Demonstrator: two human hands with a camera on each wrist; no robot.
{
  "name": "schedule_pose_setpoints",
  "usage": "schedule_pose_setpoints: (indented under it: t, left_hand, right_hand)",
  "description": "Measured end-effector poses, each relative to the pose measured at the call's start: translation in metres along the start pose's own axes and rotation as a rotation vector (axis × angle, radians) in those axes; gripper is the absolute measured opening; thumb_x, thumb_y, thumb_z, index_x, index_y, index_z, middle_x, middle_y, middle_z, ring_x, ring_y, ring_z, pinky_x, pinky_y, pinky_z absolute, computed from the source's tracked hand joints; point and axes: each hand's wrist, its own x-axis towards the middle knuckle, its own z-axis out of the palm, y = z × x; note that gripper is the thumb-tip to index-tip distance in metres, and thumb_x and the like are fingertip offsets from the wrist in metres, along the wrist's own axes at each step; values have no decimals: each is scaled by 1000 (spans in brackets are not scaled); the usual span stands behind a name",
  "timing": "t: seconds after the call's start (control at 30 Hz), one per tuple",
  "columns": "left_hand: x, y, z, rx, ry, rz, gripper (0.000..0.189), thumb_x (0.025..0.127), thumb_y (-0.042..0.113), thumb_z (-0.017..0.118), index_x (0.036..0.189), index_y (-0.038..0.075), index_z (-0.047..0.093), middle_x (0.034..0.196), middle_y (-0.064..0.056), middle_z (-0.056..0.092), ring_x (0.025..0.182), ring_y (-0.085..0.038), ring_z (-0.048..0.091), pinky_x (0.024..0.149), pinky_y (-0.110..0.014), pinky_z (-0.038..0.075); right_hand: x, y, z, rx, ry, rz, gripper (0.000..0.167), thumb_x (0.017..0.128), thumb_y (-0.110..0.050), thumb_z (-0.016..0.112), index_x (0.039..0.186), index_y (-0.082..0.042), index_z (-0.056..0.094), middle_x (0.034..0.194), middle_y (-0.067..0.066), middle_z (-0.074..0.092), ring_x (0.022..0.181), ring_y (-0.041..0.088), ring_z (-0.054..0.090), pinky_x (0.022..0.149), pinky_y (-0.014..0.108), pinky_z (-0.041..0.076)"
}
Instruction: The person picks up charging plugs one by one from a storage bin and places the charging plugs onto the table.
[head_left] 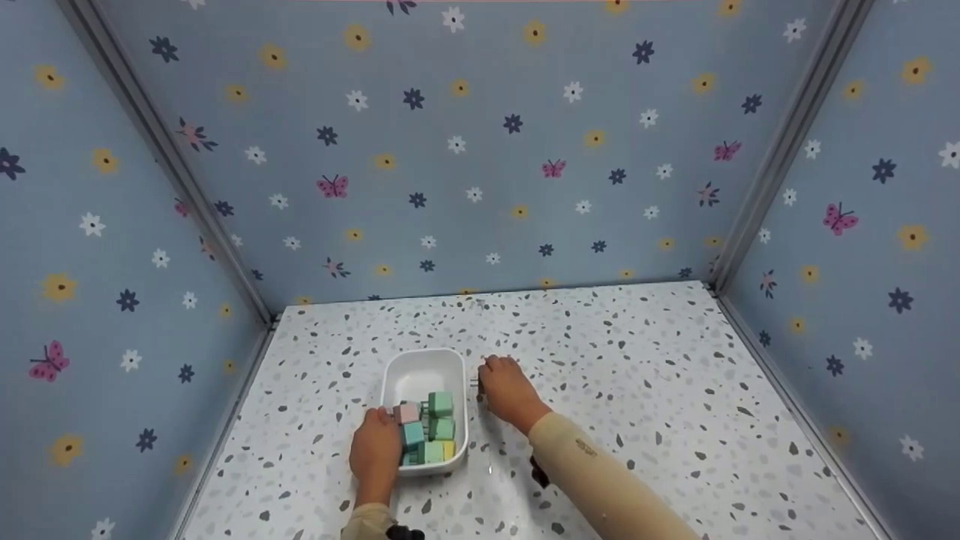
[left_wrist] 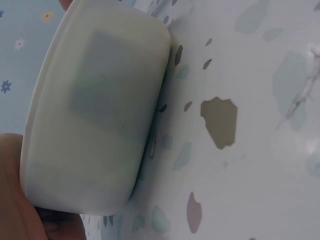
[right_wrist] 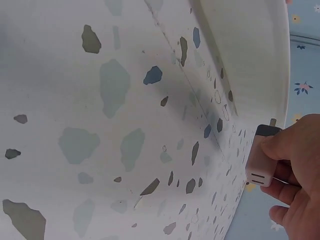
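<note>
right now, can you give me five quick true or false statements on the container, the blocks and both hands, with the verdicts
1. The left hand grips the white container. True.
2. Coloured blocks fill the far end of the white container. False: they sit in its near part, and bare floor shows at the far end.
3. The right hand holds a pale pink piece. True.
4. That piece is inside the white container. False: it is outside, beside the right wall.
5. Both hands are bare. True.
</note>
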Motion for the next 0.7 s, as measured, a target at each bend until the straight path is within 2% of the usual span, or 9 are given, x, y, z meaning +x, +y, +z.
schedule_pose_setpoints:
  t: [0.33, 0.57, 0.7]
  left_hand:
    - [1, 1, -1, 6, -12, -15, 49, 112, 36, 30, 129, 1, 59, 123, -27, 68, 110, -47, 65, 82, -56, 49]
    - [-1, -2, 0, 0, 1, -5, 48, 111, 35, 31, 127, 0, 61, 123, -27, 68, 109, -48, 65, 81, -57, 49]
    - [0, -1, 1, -7, 6, 9, 48, 111, 36, 31, 125, 1, 61, 121, -27, 69, 108, -47, 66, 80, -57, 49]
  right_hand:
    - [5, -1, 10, 11, -19, 20, 21, 96, -12, 69, 116, -6, 67, 114, 8, 62, 109, 24, 62, 111, 42, 43]
    - [4, 0, 21, 18, -62, 45, 18, 100, -18, 67, 115, -9, 68, 115, 7, 62, 109, 22, 62, 110, 40, 44]
    - [4, 2, 25, 2, -43, 39, 19, 101, -22, 66, 115, -8, 68, 110, 6, 62, 105, 22, 62, 107, 40, 46]
